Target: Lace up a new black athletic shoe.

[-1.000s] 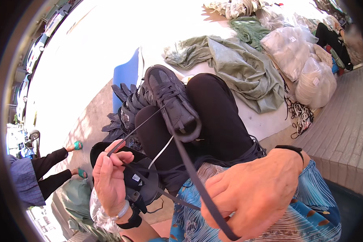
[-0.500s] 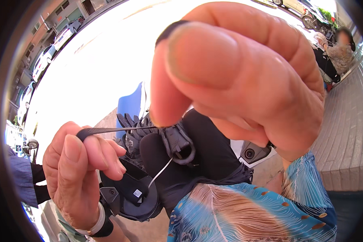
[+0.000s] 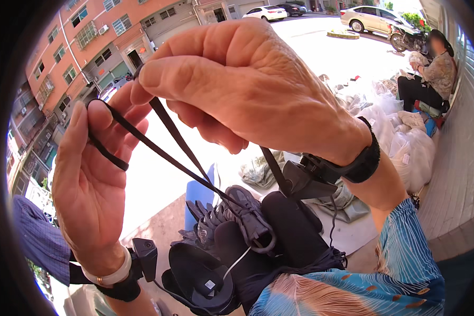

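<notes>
My left hand (image 3: 92, 184) is raised on the left, with a black shoelace (image 3: 158, 146) pinched at its thumb and index finger; a short free end hangs over the palm. Higher up, my right hand (image 3: 253, 89) pinches another part of the lace between thumb and forefinger, close to the left fingertips. Two dark strands run down from the hands and meet at a grey sneaker (image 3: 253, 221) that rests on my lap, toe toward me. The sneaker's laced part lies below both hands. What exactly the right fingertips pinch is partly hidden.
More grey shoes (image 3: 208, 224) are piled beyond my left knee, near a blue panel (image 3: 197, 192). A black item with a white label (image 3: 209, 285) lies left of my lap. Small dark devices (image 3: 145, 258) are strapped at my wrists. White bags (image 3: 405, 152) and a seated person (image 3: 434, 73) are at right.
My right hand has moved away from the camera, and both hands are now close together, higher up. The taut lace between them has become crossing strands. The view has tilted up.
</notes>
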Demonstrator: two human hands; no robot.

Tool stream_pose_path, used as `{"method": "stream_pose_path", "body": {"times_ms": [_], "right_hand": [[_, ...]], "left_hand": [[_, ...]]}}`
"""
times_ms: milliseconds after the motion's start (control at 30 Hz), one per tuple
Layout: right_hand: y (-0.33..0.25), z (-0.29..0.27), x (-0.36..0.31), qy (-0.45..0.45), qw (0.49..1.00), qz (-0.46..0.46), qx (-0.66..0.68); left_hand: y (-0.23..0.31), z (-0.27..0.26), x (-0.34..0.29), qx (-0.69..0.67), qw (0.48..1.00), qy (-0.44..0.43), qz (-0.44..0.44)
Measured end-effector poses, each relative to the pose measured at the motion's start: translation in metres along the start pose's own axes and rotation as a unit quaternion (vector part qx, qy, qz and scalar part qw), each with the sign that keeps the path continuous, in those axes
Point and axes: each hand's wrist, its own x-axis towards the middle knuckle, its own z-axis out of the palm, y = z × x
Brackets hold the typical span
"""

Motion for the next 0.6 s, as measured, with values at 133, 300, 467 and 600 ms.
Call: {"method": "stream_pose_path", "body": {"times_ms": [133, 300, 467, 600], "right_hand": [[-0.008, -0.01, 0.005, -0.01, 0.999, -0.031, -0.018], [-0.022, -0.017, 0.001, 0.024, 0.998, -0.055, -0.015], [-0.041, -0.032, 0.004, 0.046, 0.994, -0.075, -0.058], [-0.047, -0.043, 0.01, -0.018, 0.995, -0.086, 0.05]], "left_hand": [[0.004, 0.011, 0.021, -0.031, 0.997, -0.053, 0.038], [0.011, 0.029, 0.034, -0.033, 0.998, -0.055, 0.003], [0.01, 0.044, 0.043, 0.03, 0.998, -0.049, 0.029], [0.008, 0.051, 0.048, 0.036, 0.998, -0.038, 0.047]]}}
